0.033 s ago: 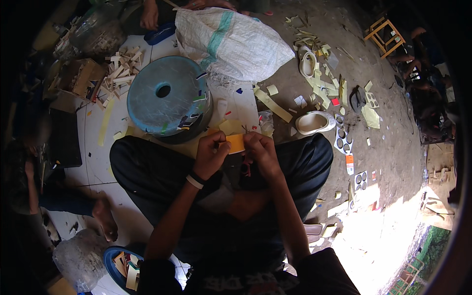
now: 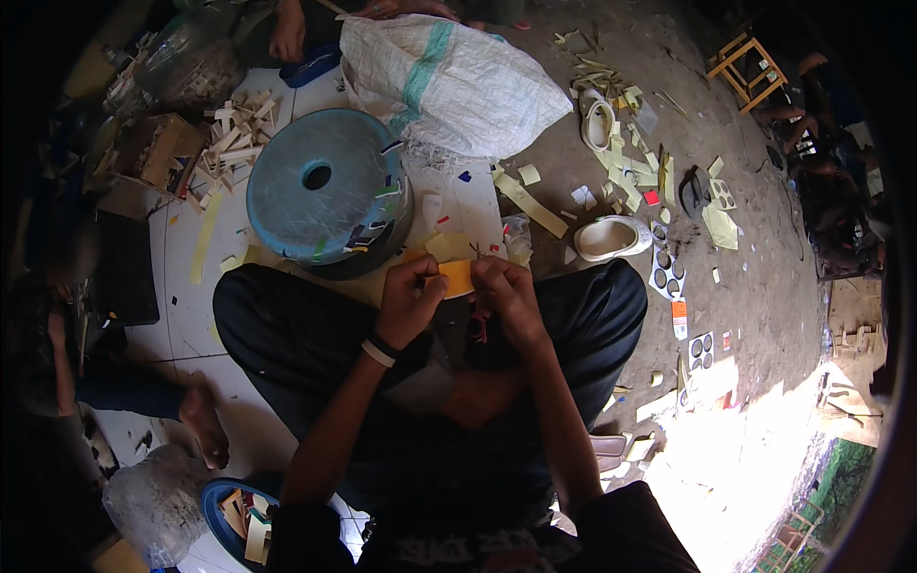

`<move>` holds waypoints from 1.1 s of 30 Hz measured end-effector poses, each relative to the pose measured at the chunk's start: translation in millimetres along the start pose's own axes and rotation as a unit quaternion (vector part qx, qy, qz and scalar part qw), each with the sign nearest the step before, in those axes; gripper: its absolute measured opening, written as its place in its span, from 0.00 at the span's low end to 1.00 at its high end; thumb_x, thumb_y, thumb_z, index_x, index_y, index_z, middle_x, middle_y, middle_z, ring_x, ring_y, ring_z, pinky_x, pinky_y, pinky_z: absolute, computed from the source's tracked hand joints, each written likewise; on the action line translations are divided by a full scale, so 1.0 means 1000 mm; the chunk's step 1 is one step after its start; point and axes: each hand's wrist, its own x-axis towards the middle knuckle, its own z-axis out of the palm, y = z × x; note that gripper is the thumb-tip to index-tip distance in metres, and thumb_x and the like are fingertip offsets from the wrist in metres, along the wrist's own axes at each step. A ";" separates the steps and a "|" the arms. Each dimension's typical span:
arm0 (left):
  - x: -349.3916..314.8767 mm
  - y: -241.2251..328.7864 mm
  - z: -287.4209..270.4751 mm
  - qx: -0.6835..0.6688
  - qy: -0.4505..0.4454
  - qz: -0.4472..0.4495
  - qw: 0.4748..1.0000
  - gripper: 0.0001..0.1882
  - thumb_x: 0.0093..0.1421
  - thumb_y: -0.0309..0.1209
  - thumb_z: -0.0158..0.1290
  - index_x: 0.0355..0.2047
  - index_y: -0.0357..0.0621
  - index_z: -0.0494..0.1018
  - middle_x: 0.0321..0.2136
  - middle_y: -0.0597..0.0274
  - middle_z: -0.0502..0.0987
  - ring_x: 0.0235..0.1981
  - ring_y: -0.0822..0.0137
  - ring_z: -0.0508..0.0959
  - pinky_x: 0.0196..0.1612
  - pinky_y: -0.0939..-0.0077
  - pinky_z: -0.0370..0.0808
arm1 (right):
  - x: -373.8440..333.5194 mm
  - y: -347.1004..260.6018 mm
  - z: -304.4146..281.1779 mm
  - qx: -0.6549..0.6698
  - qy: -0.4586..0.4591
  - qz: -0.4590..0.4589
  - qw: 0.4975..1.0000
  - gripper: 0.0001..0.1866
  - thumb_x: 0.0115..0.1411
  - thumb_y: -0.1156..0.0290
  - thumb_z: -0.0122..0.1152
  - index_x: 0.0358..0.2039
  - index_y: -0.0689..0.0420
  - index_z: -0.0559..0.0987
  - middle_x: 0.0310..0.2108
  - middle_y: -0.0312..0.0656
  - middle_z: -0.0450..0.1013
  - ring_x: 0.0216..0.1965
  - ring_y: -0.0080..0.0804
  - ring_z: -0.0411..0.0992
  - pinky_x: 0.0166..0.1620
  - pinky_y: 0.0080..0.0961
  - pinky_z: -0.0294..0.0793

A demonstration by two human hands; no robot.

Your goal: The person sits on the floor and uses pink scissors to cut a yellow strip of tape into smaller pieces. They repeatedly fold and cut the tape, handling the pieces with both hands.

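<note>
Above my crossed legs, a small orange-yellow piece (image 2: 458, 278), flat like paper or sticker sheet, is stretched between my hands. My left hand (image 2: 409, 304), with a dark and a pale band on its wrist, pinches its left end between thumb and fingers. At the right end, the fingers of my right hand (image 2: 510, 298) are closed against the piece. A pair of scissors with reddish handles (image 2: 478, 323) hangs in the right hand, its thin dark tips showing above the fingers. Pale yellow scraps (image 2: 453, 247) lie just beyond the piece.
A round blue-grey drum (image 2: 287, 205) with a centre hole stands ahead left, beside wood pieces (image 2: 234, 143). A white woven sack (image 2: 478, 91) lies behind it. Cream clogs (image 2: 611, 238) and scraps cover the right floor. A blue basin (image 2: 218, 511) is near left; other people sit around.
</note>
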 end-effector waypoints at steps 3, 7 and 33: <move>0.000 0.000 0.001 -0.004 0.016 0.005 1.000 0.11 0.60 0.23 0.53 0.23 0.39 0.64 0.20 0.72 0.64 0.25 0.82 0.63 0.29 0.80 0.62 | -0.004 -0.003 0.002 -0.009 -0.011 -0.044 0.999 0.14 0.66 0.66 0.63 0.48 0.60 0.79 0.35 0.36 0.78 0.31 0.16 0.73 0.27 0.15 0.71; -0.001 0.003 0.003 0.032 0.003 0.009 0.999 0.11 0.60 0.23 0.53 0.22 0.38 0.64 0.20 0.71 0.65 0.24 0.80 0.64 0.29 0.80 0.63 | -0.001 -0.003 0.002 -0.032 -0.042 -0.044 0.998 0.21 0.64 0.69 0.65 0.56 0.60 0.75 0.44 0.41 0.78 0.40 0.20 0.75 0.38 0.18 0.74; -0.001 0.006 0.003 0.006 -0.094 -0.060 0.994 0.10 0.67 0.34 0.54 0.35 0.38 0.73 0.31 0.66 0.76 0.36 0.75 0.74 0.44 0.77 0.69 | 0.004 0.002 0.001 0.063 -0.013 -0.105 0.992 0.32 0.59 0.83 0.67 0.60 0.56 0.64 0.43 0.44 0.78 0.40 0.24 0.75 0.40 0.19 0.74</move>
